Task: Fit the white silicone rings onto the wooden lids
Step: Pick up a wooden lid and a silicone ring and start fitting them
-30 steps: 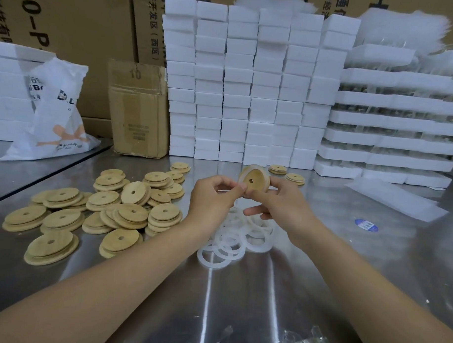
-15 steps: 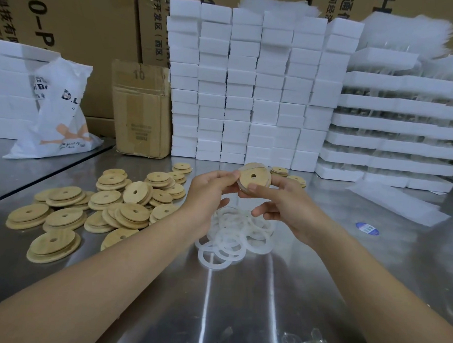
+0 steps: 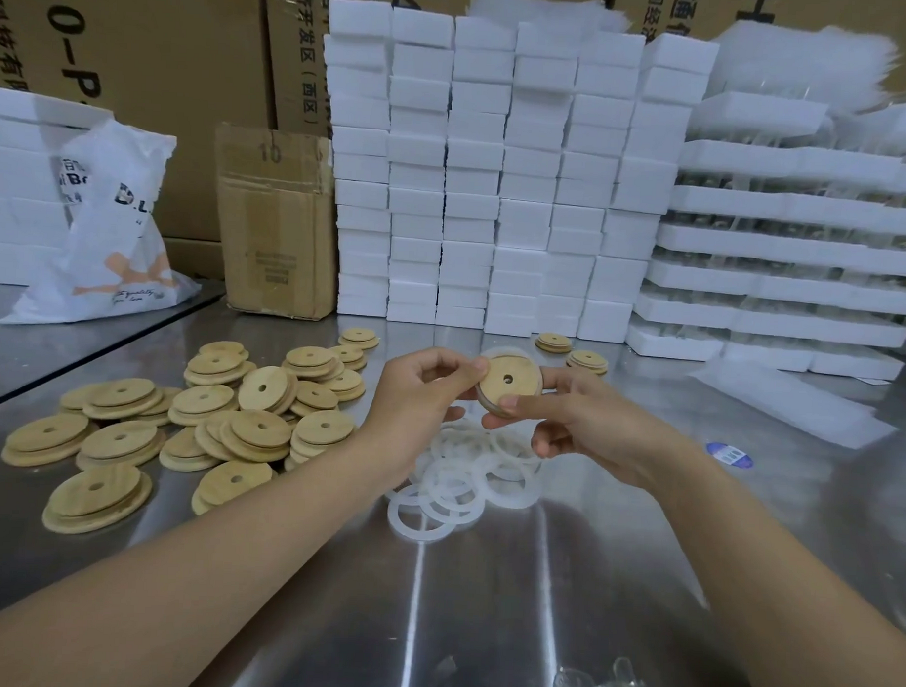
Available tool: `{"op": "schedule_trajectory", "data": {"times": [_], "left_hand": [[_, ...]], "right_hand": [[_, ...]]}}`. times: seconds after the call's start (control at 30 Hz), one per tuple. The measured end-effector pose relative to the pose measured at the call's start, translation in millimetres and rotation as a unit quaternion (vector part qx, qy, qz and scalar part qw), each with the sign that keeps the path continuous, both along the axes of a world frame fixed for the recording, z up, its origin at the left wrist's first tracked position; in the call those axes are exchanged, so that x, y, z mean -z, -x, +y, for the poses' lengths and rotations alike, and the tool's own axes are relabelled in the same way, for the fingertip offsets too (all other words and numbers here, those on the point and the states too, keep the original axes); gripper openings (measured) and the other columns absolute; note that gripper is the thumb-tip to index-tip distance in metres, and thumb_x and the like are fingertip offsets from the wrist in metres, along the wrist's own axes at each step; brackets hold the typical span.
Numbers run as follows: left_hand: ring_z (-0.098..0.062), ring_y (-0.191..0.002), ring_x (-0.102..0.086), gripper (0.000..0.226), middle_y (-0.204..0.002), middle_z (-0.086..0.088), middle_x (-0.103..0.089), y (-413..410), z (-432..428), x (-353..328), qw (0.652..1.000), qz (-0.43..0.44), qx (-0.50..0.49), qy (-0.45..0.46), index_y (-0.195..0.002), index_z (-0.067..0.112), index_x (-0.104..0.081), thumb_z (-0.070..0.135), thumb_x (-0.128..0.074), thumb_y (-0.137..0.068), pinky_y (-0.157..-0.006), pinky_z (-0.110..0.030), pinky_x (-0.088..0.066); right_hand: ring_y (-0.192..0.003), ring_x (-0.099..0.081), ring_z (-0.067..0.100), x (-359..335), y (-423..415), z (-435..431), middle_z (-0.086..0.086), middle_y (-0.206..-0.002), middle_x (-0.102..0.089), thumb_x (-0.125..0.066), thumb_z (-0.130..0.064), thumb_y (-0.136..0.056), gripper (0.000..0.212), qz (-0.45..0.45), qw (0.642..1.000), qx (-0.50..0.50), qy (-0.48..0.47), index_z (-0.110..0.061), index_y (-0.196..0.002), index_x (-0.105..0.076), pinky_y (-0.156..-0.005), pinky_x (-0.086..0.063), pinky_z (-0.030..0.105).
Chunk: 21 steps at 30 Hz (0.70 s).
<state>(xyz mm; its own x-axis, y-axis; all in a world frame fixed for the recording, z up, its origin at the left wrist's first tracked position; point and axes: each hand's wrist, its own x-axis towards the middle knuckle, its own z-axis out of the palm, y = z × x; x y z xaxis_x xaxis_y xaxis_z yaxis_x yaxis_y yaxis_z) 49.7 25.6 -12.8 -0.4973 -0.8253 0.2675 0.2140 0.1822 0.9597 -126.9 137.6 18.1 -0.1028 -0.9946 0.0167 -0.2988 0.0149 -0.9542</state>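
Both hands hold one round wooden lid (image 3: 511,384) with a centre hole above the metal table. A white silicone ring (image 3: 502,353) shows around its upper rim. My left hand (image 3: 423,399) pinches the lid's left edge with thumb and fingertips. My right hand (image 3: 581,425) grips its lower right edge, thumb on the front face. Below the hands lies a heap of loose white silicone rings (image 3: 461,487). Several bare wooden lids (image 3: 191,421) are spread in piles at the left.
Two lids (image 3: 569,350) lie behind the hands. Stacks of white foam blocks (image 3: 497,180) and foam trays (image 3: 793,252) line the back. A small cardboard box (image 3: 275,224) and a white plastic bag (image 3: 105,228) stand at the back left. A blue sticker (image 3: 729,454) lies at the right.
The lid has risen slightly and turned more face-on between my hands. Both hands have kept their hold on it, shifting their fingers along the rim.
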Motion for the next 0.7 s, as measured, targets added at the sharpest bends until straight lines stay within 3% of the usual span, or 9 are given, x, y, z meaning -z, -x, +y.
{"op": "schedule_trajectory", "data": {"times": [0.13, 0.33, 0.4, 0.53, 0.7], "left_hand": [[-0.015, -0.089, -0.079, 0.012, -0.099, -0.003, -0.083, -2.6, -3.3, -5.3, 0.999, 0.019, 0.002, 0.040, -0.099, 0.020, -0.078, 0.028, -0.084, -0.093, -0.074, -0.028, -0.062], [-0.022, -0.092, -0.081, 0.013, -0.096, -0.010, -0.083, -5.3, -7.2, -10.9, 0.998, 0.041, 0.013, 0.053, -0.095, 0.011, -0.082, 0.023, -0.083, -0.094, -0.076, -0.035, -0.067], [-0.019, -0.092, -0.080, 0.014, -0.097, -0.007, -0.084, -6.7, -8.8, -13.4, 0.998, 0.025, 0.016, 0.047, -0.097, 0.015, -0.083, 0.029, -0.082, -0.095, -0.080, -0.034, -0.066], [-0.009, -0.087, -0.078, 0.013, -0.098, 0.001, -0.084, -8.5, -8.8, -17.5, 1.000, 0.011, 0.015, 0.010, -0.096, 0.025, -0.083, 0.037, -0.080, -0.095, -0.074, -0.022, -0.057], [-0.005, -0.080, -0.074, 0.014, -0.092, 0.003, -0.081, -7.3, -6.4, -15.3, 1.000, 0.007, 0.020, -0.008, -0.084, 0.029, -0.082, 0.036, -0.079, -0.096, -0.079, -0.028, -0.051]], "right_hand": [[-0.057, -0.060, 0.012, -2.5, -2.3, -0.1, 0.008, -0.114, -0.081, -0.078, -0.032, -0.095, 0.029, -0.001, 1.000, -0.007, 0.011, -0.021, -0.121, -0.075, -0.079, -0.051, 0.035], [-0.062, -0.068, 0.013, -2.7, -10.3, 1.4, 0.004, -0.111, -0.082, -0.077, -0.034, -0.096, 0.022, 0.038, 0.999, -0.019, 0.025, -0.029, -0.117, -0.076, -0.075, -0.053, 0.030], [-0.063, -0.069, 0.014, -4.4, -10.1, 1.3, 0.004, -0.112, -0.081, -0.076, -0.033, -0.097, 0.024, 0.044, 0.998, -0.022, 0.031, -0.028, -0.120, -0.075, -0.074, -0.053, 0.030], [-0.064, -0.070, 0.014, -7.8, -9.9, 1.4, 0.002, -0.113, -0.081, -0.074, -0.034, -0.099, 0.025, 0.062, 0.997, -0.031, 0.039, -0.027, -0.123, -0.073, -0.073, -0.054, 0.027], [-0.063, -0.071, 0.015, -7.0, -9.7, 2.0, 0.001, -0.111, -0.082, -0.073, -0.032, -0.099, 0.022, 0.082, 0.995, -0.040, 0.030, -0.031, -0.121, -0.073, -0.070, -0.055, 0.023]]}}
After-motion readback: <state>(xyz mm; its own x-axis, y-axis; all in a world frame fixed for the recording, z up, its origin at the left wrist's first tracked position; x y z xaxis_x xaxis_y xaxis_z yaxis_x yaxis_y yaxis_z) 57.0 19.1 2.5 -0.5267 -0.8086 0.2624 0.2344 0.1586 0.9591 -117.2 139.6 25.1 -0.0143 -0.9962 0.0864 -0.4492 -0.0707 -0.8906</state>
